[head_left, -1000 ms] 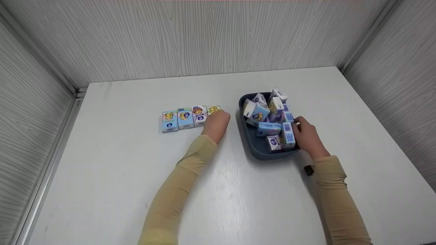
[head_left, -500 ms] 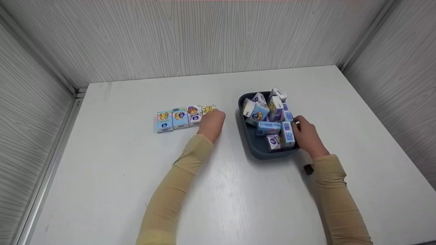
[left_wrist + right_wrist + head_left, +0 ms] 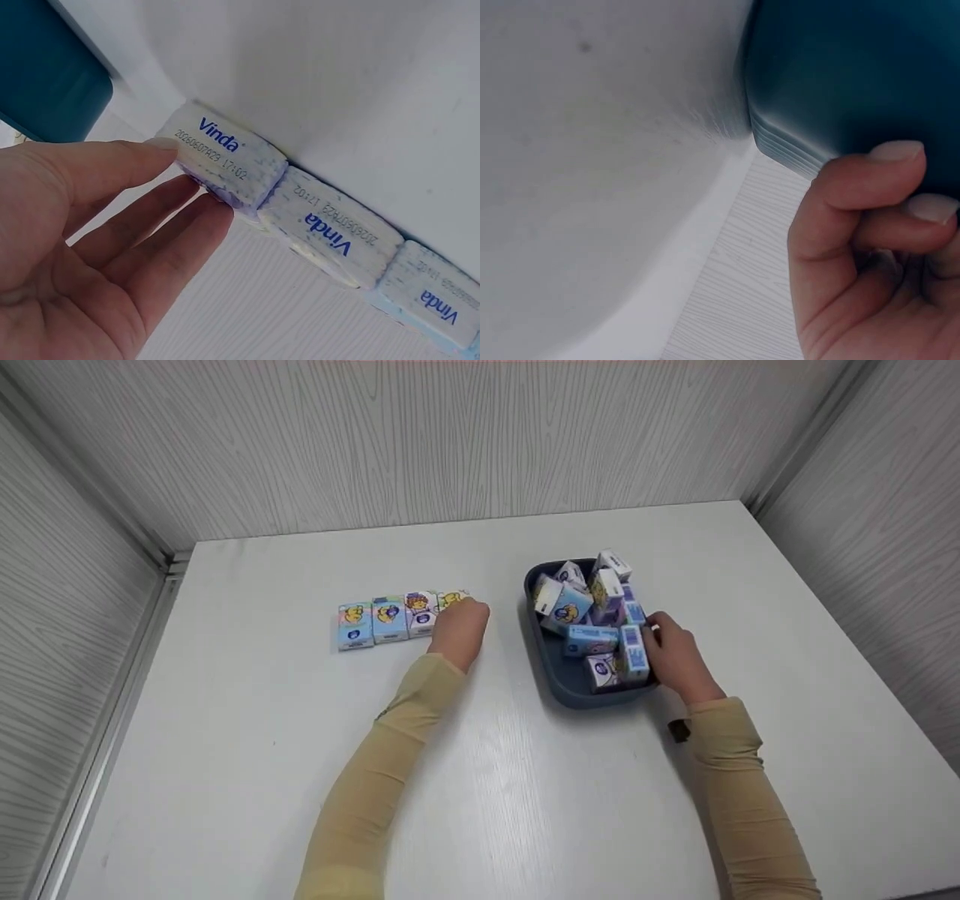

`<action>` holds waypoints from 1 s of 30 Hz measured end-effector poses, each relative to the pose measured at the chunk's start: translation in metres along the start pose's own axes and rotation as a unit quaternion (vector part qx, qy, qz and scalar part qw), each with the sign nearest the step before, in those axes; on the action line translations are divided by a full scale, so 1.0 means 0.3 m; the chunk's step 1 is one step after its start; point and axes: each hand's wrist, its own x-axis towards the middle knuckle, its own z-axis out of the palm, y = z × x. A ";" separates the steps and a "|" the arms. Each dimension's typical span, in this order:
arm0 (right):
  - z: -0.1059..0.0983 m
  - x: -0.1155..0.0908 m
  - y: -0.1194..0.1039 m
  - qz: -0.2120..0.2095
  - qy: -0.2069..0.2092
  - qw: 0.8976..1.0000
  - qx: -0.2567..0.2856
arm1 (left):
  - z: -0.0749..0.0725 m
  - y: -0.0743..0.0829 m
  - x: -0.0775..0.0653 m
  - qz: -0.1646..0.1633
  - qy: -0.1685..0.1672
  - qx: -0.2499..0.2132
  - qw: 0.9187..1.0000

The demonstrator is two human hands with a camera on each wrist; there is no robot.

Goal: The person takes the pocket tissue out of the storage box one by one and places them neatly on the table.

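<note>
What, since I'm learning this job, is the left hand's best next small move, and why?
Probably loosen the grip of the left hand on the end packet: it already abuts the neighbouring packet, and more packets lie in the bin.

Left hand (image 3: 459, 634) partly covers the right-end pack (image 3: 451, 598); right hand (image 3: 870, 270) and bin (image 3: 840, 75) cut off in right wrist view.

A free table strip (image 3: 505, 585) parts packet row (image 3: 390, 619) and obstructing bin (image 3: 600, 701).

Bent fingers (image 3: 870, 184) against a dark teal bin (image 3: 847, 75)
</note>
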 end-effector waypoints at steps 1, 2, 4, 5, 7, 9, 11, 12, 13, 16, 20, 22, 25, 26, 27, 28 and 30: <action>0.000 0.000 -0.001 -0.001 0.001 1.000 0.000 | 0.000 0.002 -0.002 0.000 -0.001 0.005 1.000; 0.000 -0.001 -0.001 -0.002 0.001 1.000 -0.001 | 0.000 0.004 -0.003 0.001 -0.001 0.009 1.000; 0.000 -0.001 -0.001 -0.003 0.001 1.000 -0.001 | 0.000 0.013 -0.009 0.006 -0.002 0.017 1.000; 0.000 -0.001 -0.001 -0.003 0.001 1.000 -0.003 | 0.000 0.020 -0.012 0.009 0.000 0.021 1.000; -0.001 -0.002 -0.001 -0.003 0.000 1.000 -0.004 | -0.004 0.037 -0.020 0.018 0.010 0.029 0.999; -0.002 -0.001 0.001 0.001 -0.002 1.000 -0.003 | -0.013 0.060 -0.027 0.031 0.028 0.035 0.998; -0.002 0.001 0.001 0.005 -0.004 1.000 -0.001 | -0.029 0.089 -0.034 0.045 0.044 0.039 0.997; -0.002 0.002 0.001 0.007 -0.005 1.000 -0.001 | -0.039 0.105 -0.038 0.054 0.054 0.039 0.996; -0.002 0.003 0.001 0.009 -0.005 1.000 0.000 | -0.050 0.123 -0.042 0.064 0.064 0.038 0.995; 0.000 0.005 0.003 0.006 -0.004 1.000 -0.001 | -0.078 0.178 -0.056 0.101 0.094 0.036 0.990; 0.002 0.006 0.008 -0.002 0.002 1.000 -0.002 | -0.096 0.252 -0.071 0.160 0.137 0.037 0.977; 0.002 0.006 0.009 -0.004 0.005 1.000 -0.002 | -0.094 0.285 -0.074 0.192 0.147 0.028 0.970; 0.002 0.007 0.009 -0.002 0.004 1.000 -0.003 | -0.081 0.328 -0.074 0.226 0.127 0.014 0.966; 0.002 0.007 0.008 -0.001 0.004 1.000 -0.004 | -0.075 0.339 -0.073 0.235 0.115 0.013 0.965; 0.002 0.007 0.007 0.000 0.003 1.000 -0.005 | -0.068 0.348 -0.072 0.241 0.102 0.012 0.965; 0.003 0.007 0.007 0.000 0.002 1.000 -0.006 | -0.062 0.357 -0.070 0.243 0.088 0.015 0.966; 0.003 0.006 0.007 0.001 0.002 1.000 -0.006 | -0.048 0.367 -0.068 0.244 0.066 0.023 0.967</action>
